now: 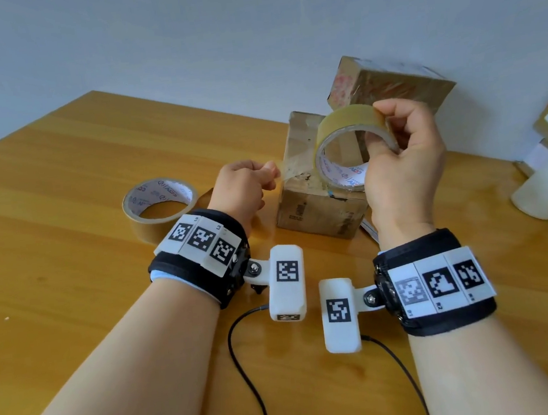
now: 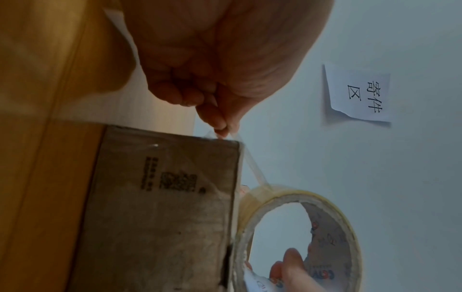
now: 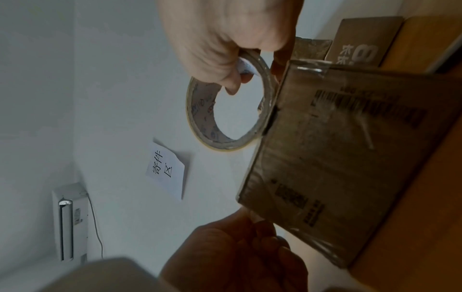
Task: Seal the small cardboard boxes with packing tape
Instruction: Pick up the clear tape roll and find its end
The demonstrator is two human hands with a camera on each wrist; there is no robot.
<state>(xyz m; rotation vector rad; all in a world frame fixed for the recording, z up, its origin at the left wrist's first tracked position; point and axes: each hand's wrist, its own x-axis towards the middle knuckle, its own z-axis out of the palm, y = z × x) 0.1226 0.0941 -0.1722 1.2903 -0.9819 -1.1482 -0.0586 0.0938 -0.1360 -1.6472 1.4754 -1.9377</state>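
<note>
The head view is bright and evenly lit by soft daylight; shadows under the arms are faint. The worktop [image 1: 62,180] carries a pale sheen toward 3 o'clock, where a white object [image 1: 545,191] is overexposed and blurred. Wide-angle bending tilts the wall line and stretches the forearms at 6 o'clock. Both wrist views are dimmer and bluish, lit from behind by the pale wall. The left hand [image 2: 215,59] is in shade, soft and out of focus at 12 o'clock. The box [image 3: 350,158] looks murky, with small glints on its tape at 1 o'clock; the nearest shapes at 6 o'clock are dark and smeared.
</note>
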